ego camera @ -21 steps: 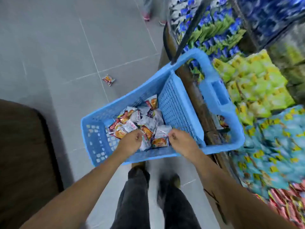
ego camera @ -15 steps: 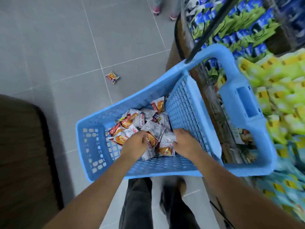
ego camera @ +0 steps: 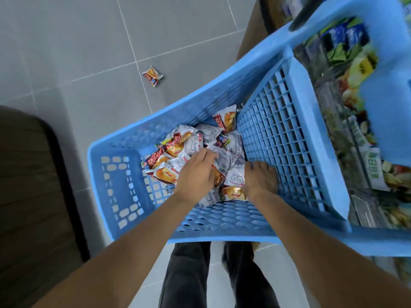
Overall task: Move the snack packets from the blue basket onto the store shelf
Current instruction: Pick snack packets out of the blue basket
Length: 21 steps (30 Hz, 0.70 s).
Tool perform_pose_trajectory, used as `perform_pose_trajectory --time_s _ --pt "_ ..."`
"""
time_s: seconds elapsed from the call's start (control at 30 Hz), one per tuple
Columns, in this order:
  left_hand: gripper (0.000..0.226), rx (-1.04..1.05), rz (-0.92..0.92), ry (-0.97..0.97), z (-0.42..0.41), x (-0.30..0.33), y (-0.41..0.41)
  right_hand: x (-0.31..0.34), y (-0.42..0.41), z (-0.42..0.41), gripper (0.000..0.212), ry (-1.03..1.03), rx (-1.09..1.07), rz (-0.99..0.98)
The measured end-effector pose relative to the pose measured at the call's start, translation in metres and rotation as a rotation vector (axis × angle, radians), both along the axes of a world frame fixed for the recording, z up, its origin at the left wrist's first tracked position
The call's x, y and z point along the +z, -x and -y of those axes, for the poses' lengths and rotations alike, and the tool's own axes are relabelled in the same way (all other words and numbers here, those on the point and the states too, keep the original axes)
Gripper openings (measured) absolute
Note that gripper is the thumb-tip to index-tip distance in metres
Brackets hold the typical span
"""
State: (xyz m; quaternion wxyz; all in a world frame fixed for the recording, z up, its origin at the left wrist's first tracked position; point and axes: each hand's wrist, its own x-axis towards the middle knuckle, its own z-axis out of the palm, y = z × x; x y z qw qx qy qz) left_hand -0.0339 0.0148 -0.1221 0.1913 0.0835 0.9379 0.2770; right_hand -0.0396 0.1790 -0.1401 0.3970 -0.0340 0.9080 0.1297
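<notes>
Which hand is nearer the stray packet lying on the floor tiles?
Left. The left hand is in the blue basket on the stray packet's side; the right hand lies farther right.

We see the scene in even, soft light with no hard shadows, only a faint sheen on the snack packets [ego camera: 195, 150] and a dull gleam on the grey floor tiles [ego camera: 66, 52]. Wide-angle distortion bows the blue basket [ego camera: 233, 221] and stretches both forearms toward the lower corners. Motion blur smears the store shelf [ego camera: 355, 96] at right.
</notes>
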Motion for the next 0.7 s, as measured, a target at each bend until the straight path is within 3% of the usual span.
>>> perform_pose_trajectory --time_s 0.1,0.3,0.43,0.57,0.7 --pt "0.052 -0.13 0.02 0.114 -0.007 -0.017 0.015 0.002 0.003 0.002 0.062 0.051 -0.102 0.027" --pt "0.077 -0.425 0.146 0.249 0.0 -0.047 0.035 0.023 0.0 0.0 0.063 0.278 -0.694 0.08" --pt "0.083 -0.593 0.044 0.428 0.007 -0.063 0.041 0.032 -0.003 -0.005 0.056 0.237 -0.719 0.082" --pt "0.08 -0.587 -0.072 0.52 -0.005 -0.07 0.039 0.034 0.002 -0.001 0.035 0.37 -1.102 -0.023" --pt "0.061 -0.382 -0.124 0.356 -0.008 -0.067 0.043 0.037 0.008 -0.003 0.038 0.528 -1.556 0.044"
